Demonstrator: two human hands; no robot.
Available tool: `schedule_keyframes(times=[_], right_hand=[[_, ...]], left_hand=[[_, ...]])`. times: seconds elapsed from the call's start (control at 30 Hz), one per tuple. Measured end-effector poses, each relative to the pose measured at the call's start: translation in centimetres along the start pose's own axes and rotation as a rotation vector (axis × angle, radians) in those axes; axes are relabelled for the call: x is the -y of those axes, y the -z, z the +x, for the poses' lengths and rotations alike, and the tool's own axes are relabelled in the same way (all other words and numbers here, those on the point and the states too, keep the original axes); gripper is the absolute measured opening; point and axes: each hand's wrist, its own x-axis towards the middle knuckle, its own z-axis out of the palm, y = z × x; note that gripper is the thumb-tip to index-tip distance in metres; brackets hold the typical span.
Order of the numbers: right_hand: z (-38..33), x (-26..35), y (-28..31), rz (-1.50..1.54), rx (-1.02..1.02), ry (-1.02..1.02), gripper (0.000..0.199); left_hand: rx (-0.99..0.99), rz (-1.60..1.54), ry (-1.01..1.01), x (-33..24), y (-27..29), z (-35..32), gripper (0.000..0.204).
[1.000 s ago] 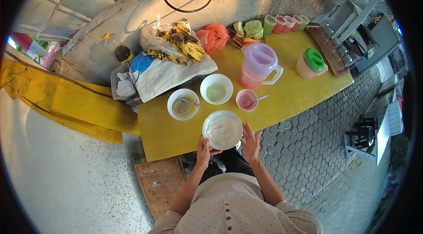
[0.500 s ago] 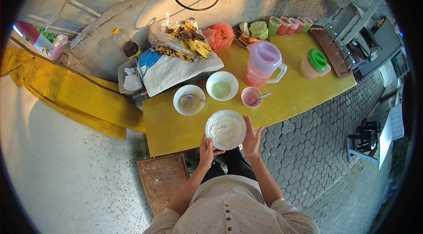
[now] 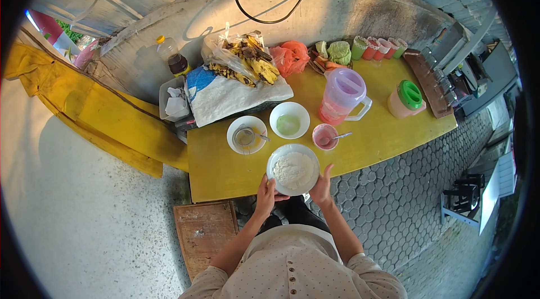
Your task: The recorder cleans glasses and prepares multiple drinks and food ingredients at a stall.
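A white bowl (image 3: 279,156) with white powder like flour (image 3: 293,171) in it is held at the table's front edge. My left hand (image 3: 266,198) grips its lower left side, thumb on the rim and fingers beneath. On the right side, my right hand (image 3: 320,187) also has hold of the bowl, its thumb up along the rim. Just beyond stand a white bowl (image 3: 257,124) with a strainer (image 3: 244,136) in it, another white bowl (image 3: 289,108) with pale green contents, and a small pink bowl (image 3: 317,141) with a spoon (image 3: 341,136).
A lilac-lidded pitcher (image 3: 344,91) and a green-lidded container (image 3: 406,102) stand on the yellow table (image 3: 225,178). Behind are bananas (image 3: 256,63) on a white sack (image 3: 225,102), a red plastic bag (image 3: 291,57), cabbage (image 3: 339,52) and several cups (image 3: 371,48). A wooden bench (image 3: 205,231) is near left.
My right hand has gone from flat, stretched fingers beside the bowl to holding its right side. The view has shifted slightly; the things on the table stay in place.
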Motion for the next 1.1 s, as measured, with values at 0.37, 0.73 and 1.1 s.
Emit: schedule_keyframes(times=[0.37,0.73,1.1], right_hand=[[1.7,1.2,-1.1,-0.056,0.045,0.086,0.082],[1.2,0.8,-0.4,0.001,-0.007,-0.298,0.086],[0.7,1.7,-2.6,0.201,-0.103,-0.269,0.090]], left_hand=[[0.099,0.023,-0.020,-1.5,1.5,2.0,0.042],[0.121,0.066,-0.015,-2.8,1.0,1.4,0.044],[-0.076,-0.141,-0.191,-4.9,2.4,3.3,0.078]])
